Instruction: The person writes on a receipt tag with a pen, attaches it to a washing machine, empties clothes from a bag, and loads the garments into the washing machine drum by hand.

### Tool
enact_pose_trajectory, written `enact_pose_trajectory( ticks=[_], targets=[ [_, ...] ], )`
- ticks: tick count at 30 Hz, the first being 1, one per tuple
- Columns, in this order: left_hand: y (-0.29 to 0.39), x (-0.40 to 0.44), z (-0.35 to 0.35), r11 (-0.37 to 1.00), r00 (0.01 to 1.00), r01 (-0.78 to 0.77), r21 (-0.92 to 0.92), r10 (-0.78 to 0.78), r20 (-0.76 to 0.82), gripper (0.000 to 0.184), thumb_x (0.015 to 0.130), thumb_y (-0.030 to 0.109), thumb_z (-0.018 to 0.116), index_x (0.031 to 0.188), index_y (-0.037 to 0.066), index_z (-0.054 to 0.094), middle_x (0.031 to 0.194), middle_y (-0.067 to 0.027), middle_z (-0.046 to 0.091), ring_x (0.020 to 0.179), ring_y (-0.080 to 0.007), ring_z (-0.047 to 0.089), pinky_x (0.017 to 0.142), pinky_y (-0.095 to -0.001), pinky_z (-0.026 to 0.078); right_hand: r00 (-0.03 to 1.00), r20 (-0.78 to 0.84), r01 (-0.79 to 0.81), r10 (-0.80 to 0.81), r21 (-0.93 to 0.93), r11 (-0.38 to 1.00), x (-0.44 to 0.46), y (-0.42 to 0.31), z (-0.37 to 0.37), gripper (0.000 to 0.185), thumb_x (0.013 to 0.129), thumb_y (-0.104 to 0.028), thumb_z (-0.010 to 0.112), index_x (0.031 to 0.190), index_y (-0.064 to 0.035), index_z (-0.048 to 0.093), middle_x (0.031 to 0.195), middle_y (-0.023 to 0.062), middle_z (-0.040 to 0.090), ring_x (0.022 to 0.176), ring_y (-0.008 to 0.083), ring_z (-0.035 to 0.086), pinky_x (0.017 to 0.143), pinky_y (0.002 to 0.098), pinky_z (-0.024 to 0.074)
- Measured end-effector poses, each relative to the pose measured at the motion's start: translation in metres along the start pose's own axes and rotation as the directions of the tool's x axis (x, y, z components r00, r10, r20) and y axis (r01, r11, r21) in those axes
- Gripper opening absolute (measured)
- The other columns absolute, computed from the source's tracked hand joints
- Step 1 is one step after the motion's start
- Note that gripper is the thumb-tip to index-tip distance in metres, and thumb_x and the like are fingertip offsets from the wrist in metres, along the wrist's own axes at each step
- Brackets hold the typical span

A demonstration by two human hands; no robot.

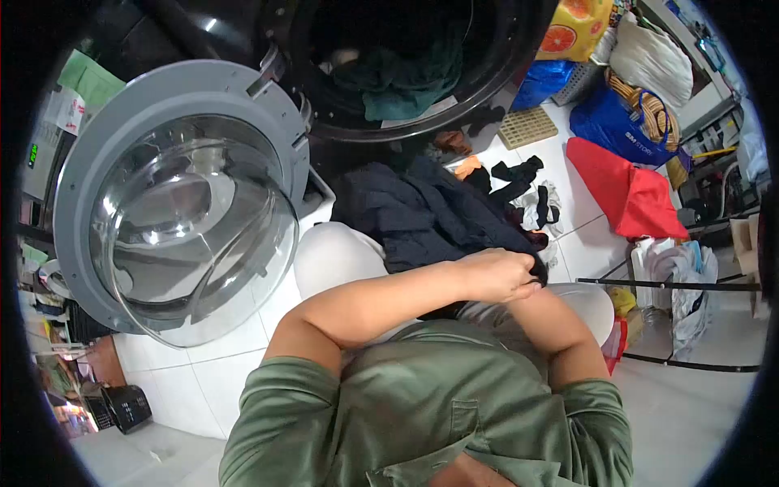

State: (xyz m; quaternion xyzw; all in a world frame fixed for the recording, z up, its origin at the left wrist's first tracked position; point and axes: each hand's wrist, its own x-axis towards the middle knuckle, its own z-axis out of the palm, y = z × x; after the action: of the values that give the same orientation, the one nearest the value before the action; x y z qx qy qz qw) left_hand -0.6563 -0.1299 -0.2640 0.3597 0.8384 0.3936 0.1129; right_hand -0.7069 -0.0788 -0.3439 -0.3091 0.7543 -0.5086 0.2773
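Cloth in dark green [406, 85] lies crumpled inside the dark drum [324, 101] of a front-loading washer, whose round glass door [166, 191] stands swung open at left. At upper right, a blue bag [596, 130] carries brown striped fabric [649, 109], with a pale, bulging sack [649, 61] just behind it. A black basket [128, 407] sits on the tiles at lower left; its contents cannot be made out.

Before the washer, a person in a green shirt [422, 381] bends over a heaped navy garment [430, 207], which lies just beyond the hands, spread from the drum's foot to the knees. The left hand [499, 274] crosses over, fingers curled, dark cloth [539, 269] showing right beside the knuckles; whether the fingers grasp it cannot be told. The right hand [523, 290] is mostly covered by the left, its hold likewise unclear. Smaller dark clothes [518, 180] are strewn across the white floor [580, 219] to the right, near a red cloth [625, 191].

White lettering on the blue bag reads "SM STORE." A yellow bag [580, 32] above bears a printed orange slice. Green characters glow on a display [32, 155] at far left, too small to read.
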Motion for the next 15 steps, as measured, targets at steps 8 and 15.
enact_pose_trajectory(
  ticks=[8, 15],
  targets=[
    [-0.041, 0.003, 0.050, 0.945, 0.949, 0.250, -0.212, -0.283, -0.140, 0.049, 0.094, 0.034, 0.046, 0.069, -0.003, 0.065, 0.070, -0.0237, 0.061, 0.069, -0.0417, 0.062, 0.068, -0.0463, 0.051, 0.960, 0.201, -0.229, 0.197, 0.148, 0.962, -0.012, 0.061, 0.061, 0.042, 0.083, -0.013, 0.066, 0.121, -0.0013, 0.053, 0.123, 0.0127, 0.052, 0.116, 0.0243, 0.048, 0.101, 0.0379, 0.0363],
    [-0.040, 0.022, -0.013, 0.841, 0.893, 0.213, -0.497, -0.374, -0.250, 0.043, 0.094, 0.039, 0.052, 0.084, 0.000, 0.068, 0.068, -0.0198, 0.062, 0.062, -0.0271, 0.063, 0.061, -0.0380, 0.048, 0.897, 0.408, -0.360, 0.168, 0.455, 0.814, -0.024, 0.095, 0.081, 0.055, 0.083, -0.016, 0.072, 0.131, -0.0035, 0.049, 0.137, 0.0108, 0.046, 0.127, 0.0207, 0.041, 0.108, 0.0379, 0.0304]
  ],
)
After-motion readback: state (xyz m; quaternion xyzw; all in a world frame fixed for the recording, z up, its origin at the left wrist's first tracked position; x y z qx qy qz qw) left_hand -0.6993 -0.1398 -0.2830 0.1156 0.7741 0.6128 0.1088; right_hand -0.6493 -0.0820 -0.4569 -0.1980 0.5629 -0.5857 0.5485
